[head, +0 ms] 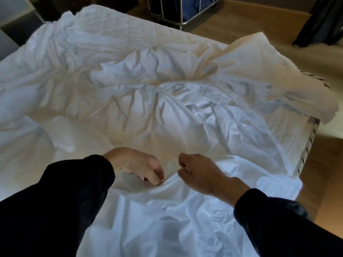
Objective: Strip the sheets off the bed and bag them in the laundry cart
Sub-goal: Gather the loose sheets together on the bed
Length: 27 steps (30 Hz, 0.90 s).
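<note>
Rumpled white sheet [148, 112] (soft, creased folds)

- sheets [167, 112]: plain white
- mattress pad [104, 21]: white, quilted in a diamond grid
- mattress edge [311, 141]: pale, with short dark dashes
- sleeves [55, 201]: black
- laundry cart [191, 8]: navy bag, silver frame
- floor [259, 19]: tan wood

left sleeve [55, 201]: black, long, loose cloth, gathered elastic cuff at the wrist | right sleeve [278, 219]: black, long, faint sheen, creased, snug cuff | left hand [135, 164], right hand [202, 173]: bare beyond the cuffs
</note>
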Each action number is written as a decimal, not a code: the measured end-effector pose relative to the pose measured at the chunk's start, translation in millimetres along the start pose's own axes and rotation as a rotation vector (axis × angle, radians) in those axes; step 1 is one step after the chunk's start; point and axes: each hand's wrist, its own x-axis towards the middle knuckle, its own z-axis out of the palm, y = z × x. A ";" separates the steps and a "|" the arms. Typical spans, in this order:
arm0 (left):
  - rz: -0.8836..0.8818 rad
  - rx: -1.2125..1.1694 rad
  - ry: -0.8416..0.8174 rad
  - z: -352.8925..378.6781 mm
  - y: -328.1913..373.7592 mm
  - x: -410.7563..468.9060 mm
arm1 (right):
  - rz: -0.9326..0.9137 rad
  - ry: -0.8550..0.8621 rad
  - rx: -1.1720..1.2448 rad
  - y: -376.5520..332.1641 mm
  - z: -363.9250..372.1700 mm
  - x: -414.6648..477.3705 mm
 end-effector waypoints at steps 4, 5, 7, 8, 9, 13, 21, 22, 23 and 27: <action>0.037 -0.005 0.179 10.8 -7.8 12.3 | -0.020 -0.014 -0.010 -0.9 5.6 0.9; 0.049 0.009 0.255 13.0 -10.4 15.6 | -0.031 -0.041 -0.004 -1.5 8.5 1.1; 0.086 0.037 0.366 16.6 -13.9 19.1 | -0.063 -0.068 0.027 -4.0 16.4 2.4; 0.113 0.034 0.394 18.1 -15.4 20.1 | -0.081 -0.047 0.038 -5.4 20.4 3.5; 0.151 0.026 0.415 19.0 -16.5 19.7 | -0.091 -0.016 0.039 -6.8 22.8 4.3; 0.268 0.024 0.553 12.3 -23.8 11.1 | -0.124 0.125 0.061 -8.9 20.4 10.0; 0.339 -0.333 0.719 -8.4 -16.4 -10.4 | -0.070 0.425 -0.007 -26.6 -3.9 34.7; 0.280 -0.267 0.689 -12.5 -16.9 -11.2 | -0.041 0.447 -0.052 -27.5 -4.7 36.9; 0.220 -0.180 0.646 -15.8 -18.0 -11.7 | -0.020 0.468 -0.104 -27.4 -4.9 37.4; 0.112 0.112 0.529 -21.5 -34.7 -1.4 | -0.022 0.465 -0.241 -21.9 1.7 31.5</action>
